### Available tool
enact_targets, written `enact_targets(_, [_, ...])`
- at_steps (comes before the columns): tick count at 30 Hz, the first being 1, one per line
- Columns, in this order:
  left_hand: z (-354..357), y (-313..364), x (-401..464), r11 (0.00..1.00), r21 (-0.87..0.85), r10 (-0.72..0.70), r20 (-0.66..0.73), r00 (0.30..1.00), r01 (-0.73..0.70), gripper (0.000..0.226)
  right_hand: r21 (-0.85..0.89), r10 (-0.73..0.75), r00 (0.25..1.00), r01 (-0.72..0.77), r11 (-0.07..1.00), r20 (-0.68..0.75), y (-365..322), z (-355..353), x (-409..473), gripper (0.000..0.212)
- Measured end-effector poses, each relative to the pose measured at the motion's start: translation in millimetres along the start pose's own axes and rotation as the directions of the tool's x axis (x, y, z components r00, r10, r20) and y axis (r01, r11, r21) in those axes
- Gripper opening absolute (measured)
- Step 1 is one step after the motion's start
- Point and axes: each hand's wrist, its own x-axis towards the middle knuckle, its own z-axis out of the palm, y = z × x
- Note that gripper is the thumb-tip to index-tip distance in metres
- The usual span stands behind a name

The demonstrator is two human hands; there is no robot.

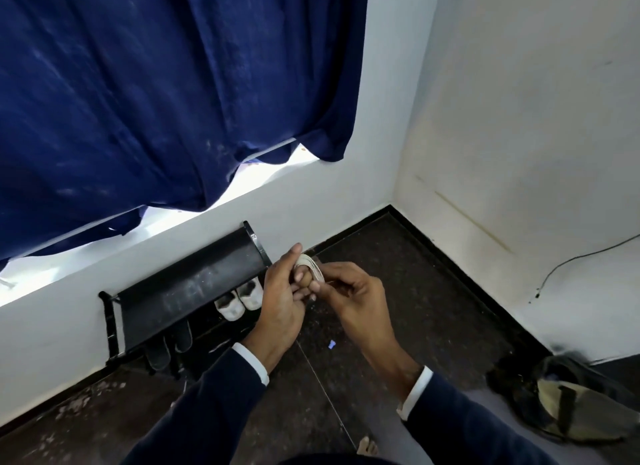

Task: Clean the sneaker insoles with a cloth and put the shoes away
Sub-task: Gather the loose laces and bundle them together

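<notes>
Dark sleeves low in view, both my hands meet over the floor, working a small pale cloth.

My left hand (pixel 282 291) curls its fingers (pixel 300 278) round the folded cloth (pixel 311 268), and my right hand (pixel 349 291) pinches its near edge. The white sneakers (pixel 239 300) already sit on the shoe rack (pixel 188 288) against the wall, just left of my left hand, toes toward me. Judging by that, the wiping looks done and the shoes stowed; what remains is folding this cloth tidily and setting it aside, which needs both hands.
</notes>
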Motion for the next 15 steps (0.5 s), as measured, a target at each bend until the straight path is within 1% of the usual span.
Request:
enact_targets(3, [24.5,-21.8,12.5,0.998,0.051,-0.044,0.011,0.999,0.043,0.046,-0.057,0.026,0.999,-0.027,0.998,-0.021,12.7,-33.6,12.2,0.014])
enact_targets(5, [33.7,-32.8,21.4,0.987,0.152,-0.057,0.035,0.998,0.051,0.047,-0.104,0.016,0.999,-0.019,0.994,-0.037,22.4,-48.0,15.3,0.013])
enact_targets(7, [41.3,-41.7,33.2,0.969,0.236,-0.089,0.058,0.994,0.073,0.044,-0.145,0.006,0.999,-0.011,0.989,-0.036,31.9,-58.9,20.3,0.015])
enact_targets(8, [43.3,-45.6,40.5,0.962,0.255,-0.116,0.057,0.992,0.098,0.042,-0.117,0.03,0.999,-0.034,0.993,-0.039,37.9,-62.8,25.4,0.018])
enact_targets(10, [45.8,-50.3,54.8,0.952,0.252,-0.188,0.034,0.982,0.173,0.04,0.008,0.095,0.994,-0.095,0.995,-0.045,49.5,-69.5,37.7,0.027])
enact_targets(12, [47.1,-53.7,73.0,0.94,0.232,-0.255,-0.003,0.967,0.248,0.041,0.128,0.155,0.988,-0.151,0.98,-0.018,63.9,-74.5,54.1,0.032])
enact_targets(15, [53.8,-53.6,99.7,0.928,0.198,-0.317,-0.027,0.948,0.316,0.042,0.292,0.232,0.972,-0.235,0.927,0.048,81.2,-77.9,78.7,0.028])
